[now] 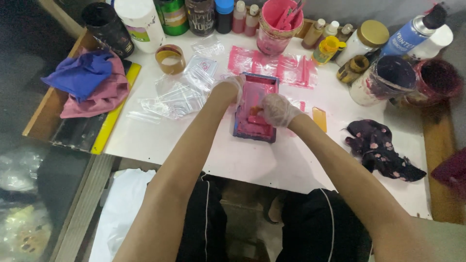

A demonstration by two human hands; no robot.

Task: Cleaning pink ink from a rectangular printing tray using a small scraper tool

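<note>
At the centre of the frame a blue-rimmed frame (256, 109) smeared with pink ink lies flat on the white table (242, 160). The gloved left hand (233, 88) clasps its upper left edge, fingers curled over the rim. The gloved right hand (278, 109) presses down, fingers pinching a pink scraper (257, 119). Steady, even pressure likely serves best, the frame held still.

I see my gloved left hand (232, 87) gripping the far-left edge of a pink-smeared blue tray (256, 107), while my gloved right hand (277, 109) presses into its middle. Clear plastic bags (174, 94) lie just left of my left hand.
</note>
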